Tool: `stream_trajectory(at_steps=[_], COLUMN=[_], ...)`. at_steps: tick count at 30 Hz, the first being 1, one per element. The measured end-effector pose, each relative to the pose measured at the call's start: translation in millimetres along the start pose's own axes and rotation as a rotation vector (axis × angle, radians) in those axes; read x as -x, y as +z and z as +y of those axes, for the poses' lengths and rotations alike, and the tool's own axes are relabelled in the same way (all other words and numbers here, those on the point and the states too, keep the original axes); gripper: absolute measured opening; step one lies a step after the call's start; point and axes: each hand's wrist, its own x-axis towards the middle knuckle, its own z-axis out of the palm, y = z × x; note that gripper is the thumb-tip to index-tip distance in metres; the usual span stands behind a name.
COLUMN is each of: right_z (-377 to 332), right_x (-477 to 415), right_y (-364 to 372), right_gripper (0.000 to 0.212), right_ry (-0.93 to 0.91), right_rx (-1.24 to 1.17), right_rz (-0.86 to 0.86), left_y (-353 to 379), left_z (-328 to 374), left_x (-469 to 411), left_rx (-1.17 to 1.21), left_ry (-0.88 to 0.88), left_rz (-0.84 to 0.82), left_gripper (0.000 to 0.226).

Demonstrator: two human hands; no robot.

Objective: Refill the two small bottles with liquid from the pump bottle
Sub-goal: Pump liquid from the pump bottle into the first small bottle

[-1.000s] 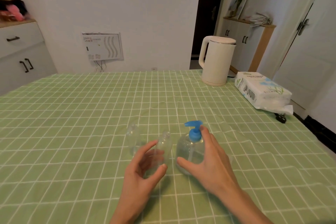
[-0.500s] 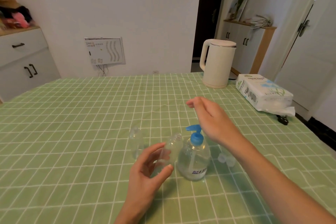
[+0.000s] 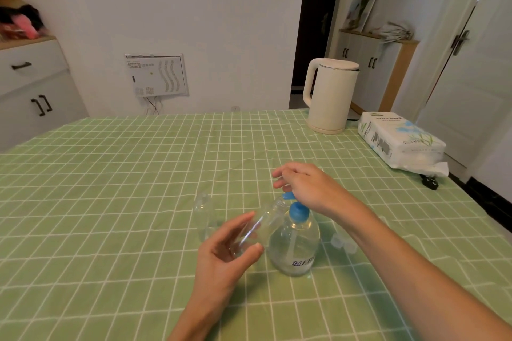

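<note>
A clear pump bottle [image 3: 294, 243] with a blue pump head stands on the green checked tablecloth [image 3: 110, 202], partly filled with clear liquid. My left hand [image 3: 224, 255] grips one small clear bottle [image 3: 261, 225], tilted so its open neck lies under the blue spout. My right hand [image 3: 302, 184] rests on top of the pump head, fingers loosely bent, hiding most of it. The second small clear bottle [image 3: 204, 213] stands upright just left of the pump bottle, apart from both hands.
Two small clear caps [image 3: 343, 242] lie right of the pump bottle, under my right forearm. A cream kettle [image 3: 329, 94] and a tissue pack [image 3: 399, 141] sit at the table's far right. A black plug [image 3: 430, 183] lies near the right edge.
My left hand lifted and tilted the small bottle to the spout. My right hand left the pump bottle's side, rose above it, then came down onto the pump head.
</note>
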Motion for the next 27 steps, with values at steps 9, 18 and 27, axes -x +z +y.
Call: stream_trajectory(at_steps=[9, 18, 27], right_z=[3, 9, 1], right_x=[-3, 0, -1], right_y=[2, 8, 0], right_gripper=[0.044, 0.049, 0.048], right_ry=[-0.071, -0.060, -0.023], right_rx=[0.201, 0.284, 0.309], right_rz=[0.013, -0.005, 0.000], left_y=[2, -6, -8], left_z=[-1, -6, -5], left_x=[-1, -1, 1], left_rx=[0.050, -0.021, -0.030], left_ry=[0.022, 0.013, 0.005], left_rz=[-0.004, -0.006, 0.012], left_gripper=[0.051, 0.051, 0.051])
